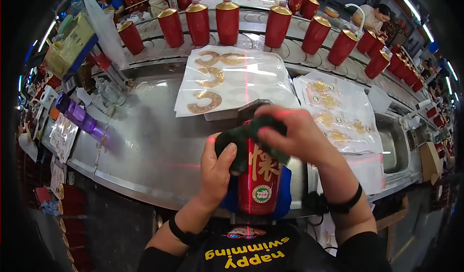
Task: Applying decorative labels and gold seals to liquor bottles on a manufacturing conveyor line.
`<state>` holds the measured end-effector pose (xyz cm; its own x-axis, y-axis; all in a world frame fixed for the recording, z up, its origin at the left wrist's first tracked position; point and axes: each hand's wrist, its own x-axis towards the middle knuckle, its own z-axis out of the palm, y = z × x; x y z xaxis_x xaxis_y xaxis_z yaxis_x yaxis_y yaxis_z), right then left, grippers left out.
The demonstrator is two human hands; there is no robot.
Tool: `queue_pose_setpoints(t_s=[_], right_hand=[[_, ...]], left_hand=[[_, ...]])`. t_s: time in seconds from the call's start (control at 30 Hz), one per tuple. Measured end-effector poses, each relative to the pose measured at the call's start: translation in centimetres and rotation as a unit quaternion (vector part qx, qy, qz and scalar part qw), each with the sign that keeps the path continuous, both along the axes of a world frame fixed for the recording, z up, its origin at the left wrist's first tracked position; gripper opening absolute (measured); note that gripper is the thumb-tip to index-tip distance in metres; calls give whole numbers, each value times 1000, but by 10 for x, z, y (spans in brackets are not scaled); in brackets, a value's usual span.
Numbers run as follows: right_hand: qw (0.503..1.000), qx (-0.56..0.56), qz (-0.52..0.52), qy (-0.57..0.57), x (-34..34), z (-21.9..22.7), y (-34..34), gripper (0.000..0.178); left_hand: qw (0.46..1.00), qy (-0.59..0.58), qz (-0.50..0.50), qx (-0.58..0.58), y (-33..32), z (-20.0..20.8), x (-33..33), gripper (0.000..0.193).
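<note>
A red bottle [258, 187] with a large gold character and a green-and-white round emblem lies in front of me, on a blue pad [285, 190] at the bench's near edge. Over its far part a dark green cloth [238, 161] is pressed. My left hand [215, 168] is closed on the cloth's left side, thumb on top. From the right, my right hand [297, 134] grips the same cloth with bent fingers. Both hands and the cloth hide the bottle's far end. Thin red light lines cross the bottle and my hands.
Beyond the bottle lie a sheet of gold decals [210, 76] and a stack of printed decal sheets [333, 107]. Red bottles [227, 23] stand along a curved conveyor [251, 21]. A purple water bottle [79, 115] is at left, a sink [391, 141] at right. Other people work farther off.
</note>
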<state>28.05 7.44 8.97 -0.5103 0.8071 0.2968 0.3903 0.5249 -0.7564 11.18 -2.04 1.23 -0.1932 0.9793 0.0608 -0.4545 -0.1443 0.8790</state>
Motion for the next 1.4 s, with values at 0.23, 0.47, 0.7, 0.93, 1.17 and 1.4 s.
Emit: queue_pose_setpoints(t_s=[0.23, 0.47, 0.7, 0.93, 1.17, 1.4], right_hand=[[998, 46, -33, 24, -26, -25, -13, 33], [963, -141, -134, 188, 7, -51, -50, 36], [978, -39, -134, 152, 11, -31, -55, 30], [947, 313, -77, -2, 0, -18, -58, 22], [972, 91, 213, 47, 32, -24, -89, 19], [951, 65, 296, -67, 42, -4, -116, 24]], left_hand=[[998, 58, 31, -10, -18, 8, -26, 27], [988, 144, 49, 35, -2, -6, 4, 34], [991, 112, 17, -67, -23, -6, -25, 33], [852, 509, 110, -53, -47, -34, -43, 61], [783, 598, -3, 172, -91, -29, -17, 102], [778, 589, 95, 194, -85, -41, -1, 101]])
